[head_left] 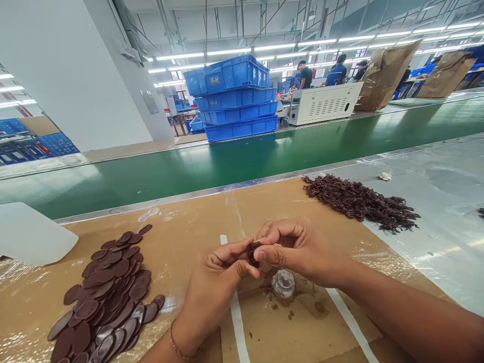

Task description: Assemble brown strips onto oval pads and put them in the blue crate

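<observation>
Between the fingertips of both hands is a small dark brown oval piece (252,253), partly covered by the fingers. My left hand (219,277) pinches it from the left, thumb below and forefinger above. My right hand (298,249) grips it from the right with thumb and fingertips. Just below the hands stands a small round jar (283,285) with a greyish-white top, dark spots around it on the cardboard. To the left lies a spread heap of flat dark brown oval discs (109,292). At the right is a tangled pile of thin dark brown strips (359,201).
Brown cardboard (181,242) with white tape strips (238,327) covers the bench. A white plastic container (34,234) stands at the left edge. Beyond runs a green conveyor belt (242,156), with stacked blue crates (240,98), a pale metal box (325,105) and several people behind it.
</observation>
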`<state>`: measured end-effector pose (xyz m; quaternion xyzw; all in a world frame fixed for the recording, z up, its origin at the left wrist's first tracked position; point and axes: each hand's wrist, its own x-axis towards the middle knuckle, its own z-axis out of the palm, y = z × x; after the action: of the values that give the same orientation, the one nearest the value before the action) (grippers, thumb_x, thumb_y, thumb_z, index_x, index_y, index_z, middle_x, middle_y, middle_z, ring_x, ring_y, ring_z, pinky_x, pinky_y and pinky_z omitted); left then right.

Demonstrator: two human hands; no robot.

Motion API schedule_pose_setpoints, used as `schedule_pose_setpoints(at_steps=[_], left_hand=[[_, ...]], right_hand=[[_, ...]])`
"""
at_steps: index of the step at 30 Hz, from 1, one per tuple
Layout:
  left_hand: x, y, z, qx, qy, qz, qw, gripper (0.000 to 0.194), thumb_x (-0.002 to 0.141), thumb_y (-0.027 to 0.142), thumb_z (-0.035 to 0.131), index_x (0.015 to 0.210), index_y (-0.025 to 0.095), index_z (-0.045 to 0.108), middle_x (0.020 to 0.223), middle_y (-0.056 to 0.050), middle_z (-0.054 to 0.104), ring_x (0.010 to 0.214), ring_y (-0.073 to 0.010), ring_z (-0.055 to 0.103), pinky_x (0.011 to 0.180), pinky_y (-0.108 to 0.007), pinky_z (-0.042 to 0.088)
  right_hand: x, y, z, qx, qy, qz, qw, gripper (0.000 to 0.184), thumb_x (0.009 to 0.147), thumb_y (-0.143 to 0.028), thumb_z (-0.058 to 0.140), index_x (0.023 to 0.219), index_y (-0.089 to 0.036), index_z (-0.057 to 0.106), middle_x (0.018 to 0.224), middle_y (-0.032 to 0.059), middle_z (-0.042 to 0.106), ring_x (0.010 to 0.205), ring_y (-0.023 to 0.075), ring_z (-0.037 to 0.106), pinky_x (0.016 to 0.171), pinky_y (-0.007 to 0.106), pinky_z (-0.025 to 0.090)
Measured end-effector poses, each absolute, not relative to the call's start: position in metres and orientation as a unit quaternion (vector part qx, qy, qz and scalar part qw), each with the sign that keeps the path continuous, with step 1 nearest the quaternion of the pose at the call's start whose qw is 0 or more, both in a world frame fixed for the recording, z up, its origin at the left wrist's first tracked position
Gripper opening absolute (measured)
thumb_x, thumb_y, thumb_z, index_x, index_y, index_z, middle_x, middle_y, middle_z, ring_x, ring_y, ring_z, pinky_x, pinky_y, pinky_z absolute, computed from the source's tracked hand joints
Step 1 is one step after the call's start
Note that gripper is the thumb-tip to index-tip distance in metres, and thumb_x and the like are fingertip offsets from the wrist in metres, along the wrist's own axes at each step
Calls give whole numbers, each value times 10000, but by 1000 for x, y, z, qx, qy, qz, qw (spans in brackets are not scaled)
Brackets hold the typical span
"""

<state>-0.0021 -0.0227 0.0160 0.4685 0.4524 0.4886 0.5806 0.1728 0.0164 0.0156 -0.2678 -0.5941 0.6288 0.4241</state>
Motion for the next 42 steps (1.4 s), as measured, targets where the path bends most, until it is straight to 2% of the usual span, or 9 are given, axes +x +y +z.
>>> schedule_pose_setpoints(at_steps=[2, 6, 14, 22, 27, 34, 38, 42], left_hand=[[-2, -23, 16, 473, 448, 490, 579, 194, 635, 142, 816, 781, 269, 814, 891, -2, 800, 864, -170, 731, 771, -181, 544], [-2, -24, 15, 485, 437, 489, 578, 96, 665, 158, 800, 643, 251, 795, 923, -5, 798, 901, -172, 727, 782, -170, 538], [-1, -23, 15, 468, 447, 492, 582, 243, 641, 102, 801, 795, 290, 812, 906, 3, 798, 892, -172, 733, 775, -172, 547], [-2, -24, 16, 483, 438, 489, 579, 203, 665, 114, 795, 775, 284, 813, 940, 6, 796, 942, -173, 720, 785, -161, 537], [-3, -25, 15, 486, 429, 491, 582, 135, 663, 123, 803, 671, 258, 800, 929, 4, 798, 895, -165, 724, 791, -166, 534], [-2, -24, 15, 484, 439, 487, 580, 117, 684, 136, 791, 687, 253, 799, 947, 0, 796, 949, -187, 716, 833, -207, 539], [-2, -24, 15, 483, 437, 487, 582, 145, 671, 129, 795, 734, 259, 807, 930, 1, 798, 905, -179, 722, 810, -205, 545], [-1, -24, 16, 478, 447, 489, 577, 122, 668, 127, 786, 637, 246, 787, 903, -3, 800, 915, -189, 725, 786, -196, 547]], right_hand=[[173, 16, 15, -264, -597, 628, 424, 109, 686, -216, 847, 697, -221, 739, 801, -31, 740, 724, 78, 642, 682, 208, 496], [173, 17, 13, -258, -600, 625, 428, 96, 701, -214, 838, 706, -224, 743, 802, -31, 743, 737, 77, 641, 685, 202, 489], [172, 18, 14, -271, -586, 635, 424, 128, 664, -219, 861, 698, -221, 737, 811, -32, 741, 738, 81, 643, 675, 204, 489], [173, 18, 15, -281, -588, 632, 420, 137, 661, -244, 863, 704, -215, 736, 822, -18, 737, 737, 92, 644, 670, 217, 494], [172, 16, 16, -284, -586, 630, 424, 159, 641, -242, 871, 696, -198, 729, 815, 0, 732, 734, 107, 643, 647, 227, 496], [172, 17, 17, -286, -586, 628, 425, 167, 632, -253, 874, 688, -194, 729, 810, 11, 733, 722, 114, 643, 625, 231, 493], [172, 18, 17, -283, -593, 625, 422, 164, 642, -264, 868, 695, -193, 730, 824, 22, 739, 734, 125, 647, 634, 244, 498], [172, 18, 17, -284, -591, 627, 421, 161, 645, -262, 869, 690, -197, 728, 809, 7, 734, 720, 109, 639, 640, 232, 494]])
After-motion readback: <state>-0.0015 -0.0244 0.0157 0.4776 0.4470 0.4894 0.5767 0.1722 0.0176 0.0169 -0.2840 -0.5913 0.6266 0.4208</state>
